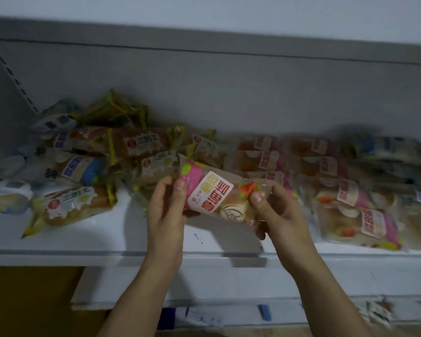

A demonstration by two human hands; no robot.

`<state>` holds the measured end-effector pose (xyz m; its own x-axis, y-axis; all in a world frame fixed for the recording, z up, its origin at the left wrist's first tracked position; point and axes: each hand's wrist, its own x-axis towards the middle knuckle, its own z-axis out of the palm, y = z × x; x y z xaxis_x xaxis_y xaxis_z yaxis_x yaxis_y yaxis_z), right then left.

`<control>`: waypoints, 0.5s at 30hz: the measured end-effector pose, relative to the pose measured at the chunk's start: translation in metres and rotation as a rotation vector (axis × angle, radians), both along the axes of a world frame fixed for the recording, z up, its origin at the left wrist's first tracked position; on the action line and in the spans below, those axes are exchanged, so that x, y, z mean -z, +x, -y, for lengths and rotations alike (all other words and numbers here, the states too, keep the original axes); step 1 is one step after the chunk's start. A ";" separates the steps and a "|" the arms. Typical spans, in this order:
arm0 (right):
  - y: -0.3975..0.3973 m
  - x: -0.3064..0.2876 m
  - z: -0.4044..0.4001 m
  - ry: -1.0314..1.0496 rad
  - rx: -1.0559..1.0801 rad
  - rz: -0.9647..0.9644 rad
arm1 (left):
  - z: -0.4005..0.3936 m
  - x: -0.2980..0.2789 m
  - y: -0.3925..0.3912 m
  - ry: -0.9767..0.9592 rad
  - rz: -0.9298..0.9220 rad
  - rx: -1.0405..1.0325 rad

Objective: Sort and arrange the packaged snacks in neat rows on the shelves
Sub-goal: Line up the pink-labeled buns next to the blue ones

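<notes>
Both hands — left hand [167, 210], right hand [272, 210] — pinch the pink-labelled snack pack [219, 198] by its ends; lay it label-up, squarely beside the pink stack [338, 190].

Both hands, left [167, 207] and right [275, 210], grip a pink-labelled bread pack [219, 195] above the shelf [107, 237].

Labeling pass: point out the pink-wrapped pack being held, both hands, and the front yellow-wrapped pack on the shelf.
pink-wrapped pack [210, 194], head view, on its white label.
left hand [164, 206], head view, back of the hand.
right hand [275, 210], head view, back of the hand.
yellow-wrapped pack [71, 206], head view, middle of its clear window.
</notes>
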<state>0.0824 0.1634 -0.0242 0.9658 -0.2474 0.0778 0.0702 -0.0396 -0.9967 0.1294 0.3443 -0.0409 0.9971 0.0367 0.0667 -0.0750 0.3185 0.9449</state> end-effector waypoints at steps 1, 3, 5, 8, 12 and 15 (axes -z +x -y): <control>-0.003 -0.001 0.008 0.003 0.041 -0.004 | 0.008 0.001 -0.002 0.002 -0.012 0.012; -0.009 -0.005 0.024 -0.001 0.085 -0.034 | 0.022 0.000 -0.006 -0.001 -0.038 0.034; -0.013 -0.010 0.037 0.048 0.126 -0.031 | 0.036 -0.003 -0.010 -0.007 -0.056 0.064; -0.016 -0.014 0.055 0.139 0.184 -0.016 | 0.056 -0.003 -0.014 0.062 -0.052 0.080; -0.022 -0.013 0.079 0.011 0.186 -0.048 | 0.076 0.003 -0.015 0.151 -0.077 0.046; -0.026 -0.012 0.094 -0.032 0.181 -0.052 | 0.087 0.004 -0.016 0.151 -0.107 0.059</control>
<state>0.0561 0.0698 -0.0126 0.9088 -0.4154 0.0395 0.0075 -0.0784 -0.9969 0.1131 0.2570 -0.0449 0.9989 -0.0241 -0.0392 0.0428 0.1739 0.9838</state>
